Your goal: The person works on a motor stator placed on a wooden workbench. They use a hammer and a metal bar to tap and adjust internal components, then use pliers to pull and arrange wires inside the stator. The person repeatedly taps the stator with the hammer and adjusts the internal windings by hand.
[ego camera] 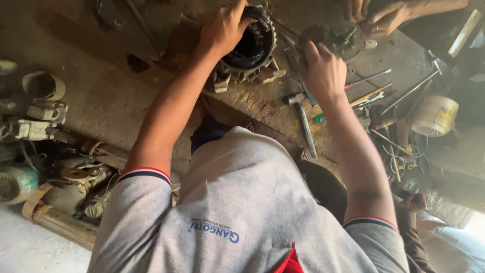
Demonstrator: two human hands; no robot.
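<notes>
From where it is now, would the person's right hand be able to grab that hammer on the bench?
Probably yes. The right hand rests on a round metal part, and the hammer lies just below it on the bench with nothing on top of it.

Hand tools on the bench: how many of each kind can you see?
Hammer: 1
Spanner: 1
Green-handled screwdriver: 1
Long metal rods: 2, the other
Total: 5
The person's hands hold none of them.
</notes>
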